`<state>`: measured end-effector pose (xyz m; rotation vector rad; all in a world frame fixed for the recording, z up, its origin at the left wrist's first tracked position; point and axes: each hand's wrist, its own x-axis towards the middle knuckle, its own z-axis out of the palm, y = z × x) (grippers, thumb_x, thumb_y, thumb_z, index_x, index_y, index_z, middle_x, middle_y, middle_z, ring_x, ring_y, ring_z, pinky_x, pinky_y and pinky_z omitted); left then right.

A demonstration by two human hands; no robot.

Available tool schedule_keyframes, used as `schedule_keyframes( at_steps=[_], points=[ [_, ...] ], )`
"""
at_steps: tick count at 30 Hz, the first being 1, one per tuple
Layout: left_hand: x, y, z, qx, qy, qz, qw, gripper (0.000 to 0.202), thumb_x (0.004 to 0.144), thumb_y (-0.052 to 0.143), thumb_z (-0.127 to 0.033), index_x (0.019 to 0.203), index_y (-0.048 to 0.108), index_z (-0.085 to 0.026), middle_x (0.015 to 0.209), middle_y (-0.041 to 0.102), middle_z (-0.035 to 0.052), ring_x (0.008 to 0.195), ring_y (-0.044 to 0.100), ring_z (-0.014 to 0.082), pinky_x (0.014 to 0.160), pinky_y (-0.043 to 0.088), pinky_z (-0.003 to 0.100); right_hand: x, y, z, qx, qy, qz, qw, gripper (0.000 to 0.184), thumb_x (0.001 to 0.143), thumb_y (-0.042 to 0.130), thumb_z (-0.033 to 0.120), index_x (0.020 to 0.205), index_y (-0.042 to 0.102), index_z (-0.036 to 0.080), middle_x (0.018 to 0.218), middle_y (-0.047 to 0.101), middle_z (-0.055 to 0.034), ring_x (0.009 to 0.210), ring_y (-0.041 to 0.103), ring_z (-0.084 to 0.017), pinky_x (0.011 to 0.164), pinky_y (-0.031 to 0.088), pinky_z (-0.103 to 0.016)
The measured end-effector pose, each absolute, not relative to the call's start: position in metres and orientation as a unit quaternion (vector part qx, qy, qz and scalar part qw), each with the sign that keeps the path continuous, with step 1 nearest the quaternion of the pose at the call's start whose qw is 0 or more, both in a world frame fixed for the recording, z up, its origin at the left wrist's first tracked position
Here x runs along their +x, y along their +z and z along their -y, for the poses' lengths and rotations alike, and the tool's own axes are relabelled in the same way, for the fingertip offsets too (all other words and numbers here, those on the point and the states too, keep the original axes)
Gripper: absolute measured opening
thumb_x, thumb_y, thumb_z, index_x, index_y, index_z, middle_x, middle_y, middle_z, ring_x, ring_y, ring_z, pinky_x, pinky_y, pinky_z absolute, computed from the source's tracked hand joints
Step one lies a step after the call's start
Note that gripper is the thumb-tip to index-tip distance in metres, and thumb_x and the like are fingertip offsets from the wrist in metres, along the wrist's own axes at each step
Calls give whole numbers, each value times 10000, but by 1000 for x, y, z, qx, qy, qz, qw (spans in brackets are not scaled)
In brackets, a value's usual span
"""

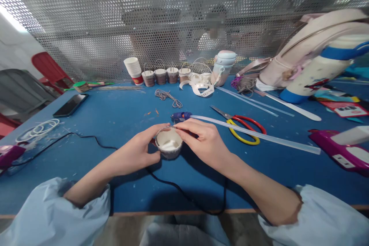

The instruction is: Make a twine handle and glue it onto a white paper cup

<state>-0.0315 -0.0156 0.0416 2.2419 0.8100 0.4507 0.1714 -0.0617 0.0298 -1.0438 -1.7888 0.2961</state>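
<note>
A small paper cup [170, 150], its outside covered in grey cord, is held just above the blue table with its white inside facing up. My left hand [137, 150] grips its left side, thumb near the bottom and fingers behind. At the far right of the rim, my right hand [203, 138] is closed in a pinch; whether a cord end lies between the fingertips is too small to tell. Behind the right hand lies a blue glue gun [181, 116] with a long clear glue stick [259, 133] running out to the right.
Red-and-yellow scissors [245, 127] lie right of my hands. Behind are a grey cord bundle [168, 98], several cord-wrapped cups [160, 77], stacked paper cups [132, 70] and a bottle [223, 68]. A phone [70, 105] lies left. A black cable [184, 196] crosses the front. Power strips [340, 153] sit at both sides.
</note>
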Motion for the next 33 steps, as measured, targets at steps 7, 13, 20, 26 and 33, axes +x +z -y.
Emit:
schedule_keyframes(
  at_steps=[7,13,20,26,33],
  points=[
    [-39,53,13,856,200,-301,371,552,763,570,-141,1296,475,-249,1408,482,67,1231,512,215,1044,424,384,173,31,61,-441,112,744,488,149,877,568,128,906,703,183,837,705,-37,770,645,-152,719,498,-271],
    [-24,64,11,852,269,-293,341,219,837,605,-315,1024,607,-201,1103,620,60,1089,562,200,958,449,358,173,30,62,-434,103,753,484,142,886,561,131,922,696,159,853,706,-54,788,644,-158,726,493,-278],
    [0,68,13,872,287,-296,263,153,868,549,-238,736,590,-173,792,580,11,785,535,136,748,416,290,173,28,62,-434,93,750,491,149,897,534,145,912,682,154,854,705,-63,790,645,-163,725,499,-284],
    [-3,66,10,861,298,-299,284,158,865,528,-214,719,570,-172,781,569,6,765,529,126,718,403,267,174,33,70,-482,107,766,412,345,765,670,231,1085,608,120,1038,663,-115,958,601,-249,837,500,-395],
    [-4,66,10,851,297,-319,294,168,857,521,-214,698,554,-173,747,556,-7,729,512,118,688,393,256,172,34,75,-489,161,782,351,437,763,705,247,1150,538,131,1180,601,-119,1086,555,-257,934,459,-425]
  ],
)
